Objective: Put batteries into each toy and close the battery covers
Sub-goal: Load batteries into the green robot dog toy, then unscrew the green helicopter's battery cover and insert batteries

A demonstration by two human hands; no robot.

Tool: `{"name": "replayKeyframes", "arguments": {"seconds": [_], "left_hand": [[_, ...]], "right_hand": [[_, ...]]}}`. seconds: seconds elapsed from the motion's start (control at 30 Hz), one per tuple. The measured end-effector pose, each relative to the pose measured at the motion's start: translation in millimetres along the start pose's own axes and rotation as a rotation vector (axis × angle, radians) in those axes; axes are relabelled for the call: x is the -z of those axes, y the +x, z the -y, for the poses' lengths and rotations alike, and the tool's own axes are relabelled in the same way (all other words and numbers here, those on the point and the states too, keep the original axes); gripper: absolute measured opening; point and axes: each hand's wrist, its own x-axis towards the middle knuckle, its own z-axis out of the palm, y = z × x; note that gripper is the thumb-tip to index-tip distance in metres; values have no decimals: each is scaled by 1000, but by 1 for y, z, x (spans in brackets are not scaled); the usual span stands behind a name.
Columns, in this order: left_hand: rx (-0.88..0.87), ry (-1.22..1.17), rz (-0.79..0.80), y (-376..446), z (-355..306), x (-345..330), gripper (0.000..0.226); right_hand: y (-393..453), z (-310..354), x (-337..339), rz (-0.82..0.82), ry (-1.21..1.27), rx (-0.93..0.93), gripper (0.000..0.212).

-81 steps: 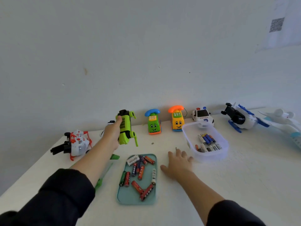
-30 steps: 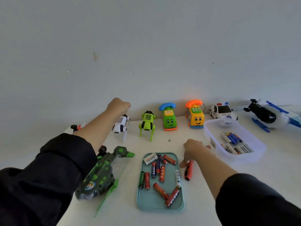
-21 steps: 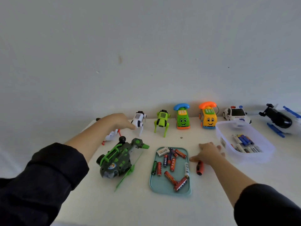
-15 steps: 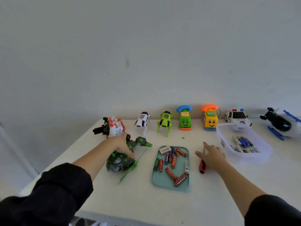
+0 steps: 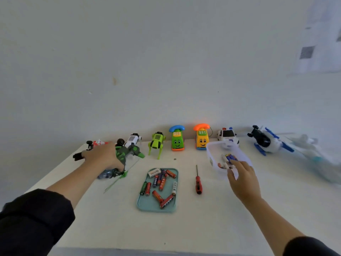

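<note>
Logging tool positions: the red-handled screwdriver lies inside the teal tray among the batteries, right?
No. In the head view the red-handled screwdriver lies on the bare table, apart from the teal tray, to its right; only the batteries lie in it.

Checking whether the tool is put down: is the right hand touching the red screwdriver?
Apart: head view shows bare table between right hand and red screwdriver.

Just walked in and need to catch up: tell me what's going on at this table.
A person is fitting batteries into toys. The left hand grips the dark green helicopter toy on the table. The right hand reaches into the clear plastic box of batteries. A teal tray of loose batteries and a red screwdriver lie between the hands. More toys line the wall.
</note>
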Motion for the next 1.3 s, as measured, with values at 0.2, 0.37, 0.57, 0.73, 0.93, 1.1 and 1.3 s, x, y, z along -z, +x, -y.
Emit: {"name": "replayKeyframes", "arguments": {"seconds": [0.2, 0.37, 0.57, 0.73, 0.93, 1.1, 1.3], "left_hand": [[-318, -584, 57, -46, -93, 33, 53], [-480, -845, 277, -92, -212, 13, 71], [-545, -577, 279, -148, -316, -29, 91], [-611, -793, 187, -139, -330, -42, 56], [-691, -138, -181, -98, -288, -75, 32], [-701, -98, -423, -94, -261, -97, 24], [-554, -147, -574, -95, -239, -117, 27]], "right_hand": [[9, 4, 34, 140, 533, -416, 26], [14, -11, 68, 316, 899, -587, 49], [7, -60, 103, 333, 845, -687, 20], [3, -91, 108, 197, 802, -768, 15], [19, -96, 103, 310, 680, -816, 25], [33, -85, 89, 332, 723, -809, 48], [47, -64, 75, 277, 443, -780, 67]]}}
